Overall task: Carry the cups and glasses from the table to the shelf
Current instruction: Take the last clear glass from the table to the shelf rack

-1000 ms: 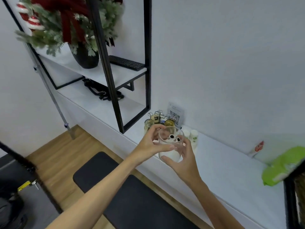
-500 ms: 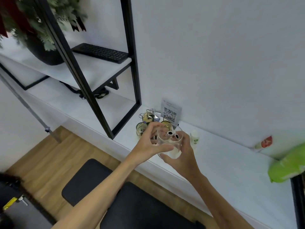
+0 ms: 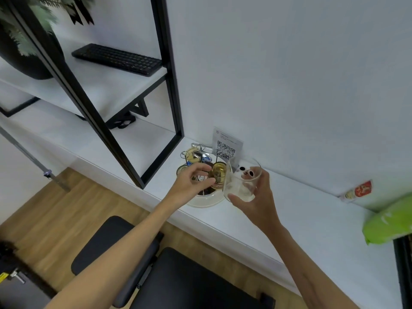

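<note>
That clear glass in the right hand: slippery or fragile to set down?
The glass looks thin-walled and smooth, so probably fragile and somewhat slippery. Only the right hand grips it, tilted; its broad base should stand steadily on the shelf.

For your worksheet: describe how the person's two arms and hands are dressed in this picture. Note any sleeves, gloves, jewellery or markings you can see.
Both forearms are bare, with no sleeve in view. The left hand and right hand wear no gloves. No rings, watch, bracelets or markings show on either wrist.
</note>
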